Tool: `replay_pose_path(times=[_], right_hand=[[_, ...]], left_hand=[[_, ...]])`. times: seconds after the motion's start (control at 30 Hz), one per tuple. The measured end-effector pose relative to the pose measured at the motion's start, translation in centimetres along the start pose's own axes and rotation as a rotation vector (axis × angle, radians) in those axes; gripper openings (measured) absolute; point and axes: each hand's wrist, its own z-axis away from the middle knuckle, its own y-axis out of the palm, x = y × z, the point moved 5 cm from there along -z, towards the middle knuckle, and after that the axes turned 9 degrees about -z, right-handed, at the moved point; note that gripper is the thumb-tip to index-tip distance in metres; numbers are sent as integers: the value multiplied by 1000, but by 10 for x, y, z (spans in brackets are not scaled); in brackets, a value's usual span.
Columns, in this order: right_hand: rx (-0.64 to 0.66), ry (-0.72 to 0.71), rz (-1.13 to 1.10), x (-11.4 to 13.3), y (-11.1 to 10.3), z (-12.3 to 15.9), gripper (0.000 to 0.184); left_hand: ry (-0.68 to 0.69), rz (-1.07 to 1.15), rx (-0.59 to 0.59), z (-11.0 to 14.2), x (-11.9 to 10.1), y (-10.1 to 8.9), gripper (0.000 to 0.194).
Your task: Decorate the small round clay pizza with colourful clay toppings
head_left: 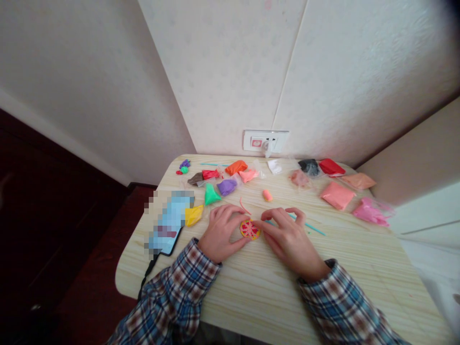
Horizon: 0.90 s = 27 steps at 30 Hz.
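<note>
A round clay disc [249, 230] with a yellow rim and a red and pink segmented face lies on the table in front of me. My left hand [225, 231] is closed around its left side, thumb and index finger at its edge. From the right, my right hand [287, 237] touches the disc with a fingertip. Its fingers are bent together, and whether they pinch a small bit is hidden. A thin pink clay strip [245, 206] lies just beyond the disc. Behind the right hand, a blue stick [314, 229] rests on the table, partly covered.
A small pink-orange clay roll [267, 195] lies further back. Several bags of coloured clay line the far side, including a yellow bag [194, 215] and a pink bag [370, 211]. At left are a phone [176, 220] with a cable and small clay fruit pieces [184, 166]. A wall socket [266, 141] holds a plug.
</note>
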Motion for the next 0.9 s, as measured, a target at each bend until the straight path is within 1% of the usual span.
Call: replay_pose_path(times=[0.3, 0.47, 0.67, 0.9], right_hand=[[-11, 61, -26, -5, -3, 1, 26], [26, 43, -38, -5, 2, 0, 26], [34, 42, -26, -4, 2, -1, 25], [3, 53, -12, -7, -2, 0, 25]], left_hand=[[8, 2, 9, 0, 0, 1, 39], [13, -16, 4, -1, 1, 0, 43], [20, -21, 11, 1, 1, 2, 44], [25, -25, 13, -1, 2, 2, 42]])
